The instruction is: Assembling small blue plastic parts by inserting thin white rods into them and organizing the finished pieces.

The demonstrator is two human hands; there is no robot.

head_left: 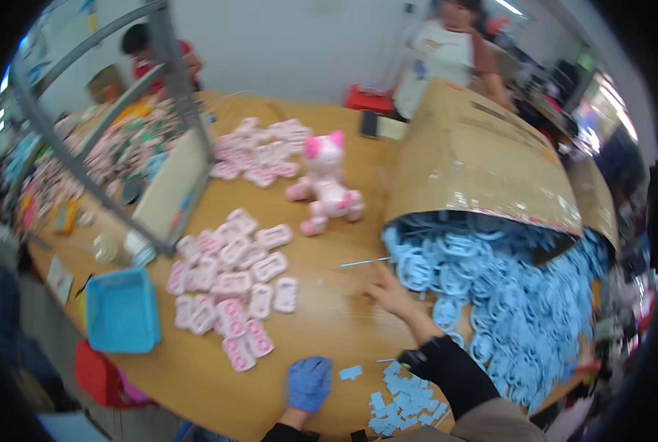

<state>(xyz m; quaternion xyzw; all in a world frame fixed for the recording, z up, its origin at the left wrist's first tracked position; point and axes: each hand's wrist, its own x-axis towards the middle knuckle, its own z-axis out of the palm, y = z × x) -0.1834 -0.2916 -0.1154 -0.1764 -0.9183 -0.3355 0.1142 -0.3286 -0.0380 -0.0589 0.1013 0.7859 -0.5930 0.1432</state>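
My right hand point(393, 296) is bare and reaches over the middle of the table, its index finger stretched out and thumb apart. That fingertip is at or just below a thin pale-blue stick point(360, 263); whether they touch is unclear. My left hand point(309, 384), in a blue glove, rests on the table near the front edge with its fingers curled under; anything inside is hidden. Just right of it lies a small blue flat piece point(351, 373), beside a pile of similar blue pieces point(404, 401). Blue looped plastic parts point(494, 309) spill from a cardboard box point(483, 158) on the right.
Pink-and-white pieces point(233, 283) lie in groups left of my hands. A pink-and-white toy animal point(327, 180) sits farther back. A blue basket point(122, 309) and a grey metal frame point(97, 173) stand left. Two people point(447, 55) are across the table.
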